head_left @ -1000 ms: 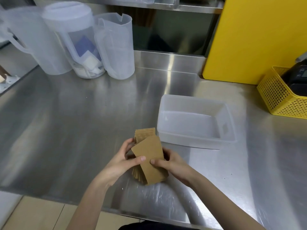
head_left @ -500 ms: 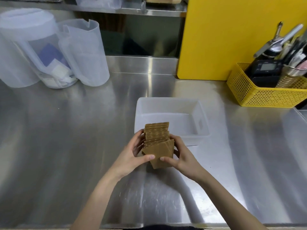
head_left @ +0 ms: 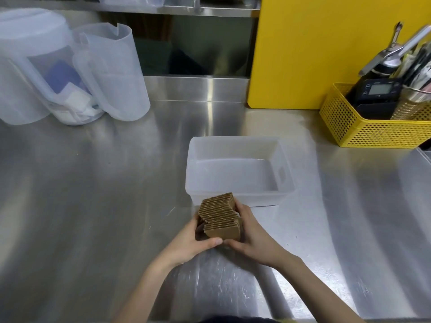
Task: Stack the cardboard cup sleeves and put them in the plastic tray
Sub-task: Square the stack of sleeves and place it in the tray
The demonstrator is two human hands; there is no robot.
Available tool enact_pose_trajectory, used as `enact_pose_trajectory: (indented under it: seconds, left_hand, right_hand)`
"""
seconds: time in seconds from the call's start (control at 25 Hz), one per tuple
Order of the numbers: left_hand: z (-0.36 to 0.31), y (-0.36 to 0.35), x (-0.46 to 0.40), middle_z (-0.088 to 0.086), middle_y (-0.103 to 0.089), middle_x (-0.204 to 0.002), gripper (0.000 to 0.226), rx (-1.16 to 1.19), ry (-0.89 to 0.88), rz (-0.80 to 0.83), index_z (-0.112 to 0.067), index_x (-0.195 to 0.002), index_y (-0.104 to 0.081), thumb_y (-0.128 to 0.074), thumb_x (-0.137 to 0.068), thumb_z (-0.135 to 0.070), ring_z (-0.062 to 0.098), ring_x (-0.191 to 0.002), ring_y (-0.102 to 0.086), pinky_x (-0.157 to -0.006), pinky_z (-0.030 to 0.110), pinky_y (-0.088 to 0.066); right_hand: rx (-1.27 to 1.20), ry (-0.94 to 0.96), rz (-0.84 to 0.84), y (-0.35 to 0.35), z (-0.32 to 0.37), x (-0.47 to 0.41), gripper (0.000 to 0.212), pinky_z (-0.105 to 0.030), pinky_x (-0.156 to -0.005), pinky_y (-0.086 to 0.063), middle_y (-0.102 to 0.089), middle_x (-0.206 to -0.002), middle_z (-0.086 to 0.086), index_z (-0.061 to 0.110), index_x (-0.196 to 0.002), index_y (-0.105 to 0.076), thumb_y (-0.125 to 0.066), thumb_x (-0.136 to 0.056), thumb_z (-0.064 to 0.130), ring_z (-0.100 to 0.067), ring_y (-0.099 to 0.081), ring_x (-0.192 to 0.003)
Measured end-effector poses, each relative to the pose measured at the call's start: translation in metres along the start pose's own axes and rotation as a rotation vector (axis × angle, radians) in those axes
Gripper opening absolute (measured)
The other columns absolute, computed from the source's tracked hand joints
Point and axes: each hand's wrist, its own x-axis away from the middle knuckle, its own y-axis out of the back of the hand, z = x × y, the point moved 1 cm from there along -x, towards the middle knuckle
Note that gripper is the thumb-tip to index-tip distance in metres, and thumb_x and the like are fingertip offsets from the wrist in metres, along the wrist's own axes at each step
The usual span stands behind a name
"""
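Observation:
A stack of brown cardboard cup sleeves [head_left: 220, 214] stands on edge on the steel counter, its corrugated edges facing up and slightly uneven. My left hand [head_left: 190, 238] presses the stack from the left and front; my right hand [head_left: 250, 231] presses it from the right. Both thumbs meet at the front sleeve. The translucent plastic tray [head_left: 288, 173] sits just behind the stack, with nothing visible inside it.
Translucent plastic pitchers [head_left: 112, 73] stand at the back left. A yellow board [head_left: 314, 50] leans at the back. A yellow perforated basket [head_left: 363, 129] with tools and a black device sits at the right. The counter's front edge is near my body.
The sleeves went from a tilted bunch held above the counter to a stack set on edge near the tray's front wall. The camera view shifted right, showing the yellow basket fully.

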Motion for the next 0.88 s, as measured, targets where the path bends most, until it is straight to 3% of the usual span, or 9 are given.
enact_pose_trajectory:
  seconds: [0.12, 0.24, 0.32, 0.44, 0.6, 0.8, 0.88]
  left_hand:
    - [-0.006, -0.002, -0.004, -0.015, -0.053, -0.111, 0.045, -0.120, -0.061, 0.008, -0.036, -0.107, -0.042, -0.069, -0.074, -0.020, 0.000, -0.108, -0.051, -0.087, 0.002, -0.037]
    - [-0.009, -0.003, -0.003, -0.014, -0.048, -0.115, 0.051, -0.193, -0.115, 0.022, -0.028, -0.118, -0.040, -0.066, -0.076, -0.020, -0.003, -0.109, -0.045, -0.088, -0.004, -0.030]
    - [-0.010, -0.002, -0.003, -0.020, -0.047, -0.114, 0.052, -0.184, -0.103, 0.028, -0.034, -0.117, -0.037, -0.066, -0.076, -0.019, -0.010, -0.107, -0.044, -0.086, -0.006, -0.029]
    - [-0.012, 0.000, -0.003, -0.026, -0.046, -0.110, 0.049, -0.165, -0.077, 0.006, -0.044, -0.104, -0.035, -0.066, -0.076, -0.017, -0.016, -0.101, -0.045, -0.083, -0.006, -0.032]
    - [-0.012, 0.001, -0.001, -0.022, -0.050, -0.109, 0.053, -0.092, -0.069, 0.008, -0.040, -0.104, -0.038, -0.069, -0.074, -0.011, -0.025, -0.094, -0.048, -0.079, -0.005, -0.034]
    - [-0.014, 0.002, 0.002, -0.014, -0.060, -0.102, 0.046, 0.006, -0.038, 0.075, -0.035, -0.101, -0.048, -0.072, -0.070, -0.010, -0.016, -0.087, -0.057, -0.073, 0.001, -0.042]
    - [-0.016, 0.006, 0.003, -0.014, -0.059, -0.108, 0.055, 0.044, -0.039, 0.084, -0.037, -0.106, -0.045, -0.076, -0.064, -0.020, -0.012, -0.095, -0.057, -0.078, 0.004, -0.043]
  right_hand:
    - [0.104, 0.022, 0.003, -0.006, 0.001, -0.002, 0.094, -0.033, -0.117, -0.020, -0.017, -0.149, -0.011, 0.005, -0.142, 0.005, -0.063, -0.082, 0.027, -0.017, -0.016, -0.140]
    - [0.120, 0.016, -0.006, -0.011, 0.000, -0.003, 0.094, -0.034, -0.118, -0.018, -0.012, -0.151, -0.012, 0.004, -0.142, 0.008, -0.060, -0.083, 0.029, -0.018, -0.012, -0.141]
    - [0.099, 0.008, -0.020, -0.012, -0.003, -0.003, 0.095, -0.033, -0.118, -0.019, -0.013, -0.151, -0.011, 0.005, -0.142, 0.008, -0.062, -0.081, 0.027, -0.017, -0.013, -0.141]
    - [0.029, -0.024, -0.022, -0.013, -0.006, -0.005, 0.098, -0.036, -0.116, -0.024, -0.020, -0.148, -0.009, 0.010, -0.143, 0.005, -0.067, -0.077, 0.023, -0.017, -0.021, -0.138]
    - [-0.103, -0.090, -0.040, -0.011, -0.010, -0.005, 0.090, -0.044, -0.107, -0.039, -0.036, -0.138, -0.011, 0.012, -0.137, -0.013, -0.073, -0.070, 0.016, -0.019, -0.040, -0.129]
    - [-0.087, -0.089, -0.038, -0.005, -0.011, 0.001, 0.087, -0.042, -0.099, -0.044, -0.049, -0.123, -0.005, 0.017, -0.131, -0.021, -0.076, -0.064, 0.014, -0.018, -0.051, -0.114]
    - [-0.042, -0.075, -0.041, 0.001, -0.008, 0.003, 0.085, -0.043, -0.097, -0.045, -0.052, -0.119, -0.004, 0.018, -0.129, -0.024, -0.074, -0.060, 0.019, -0.021, -0.052, -0.110]
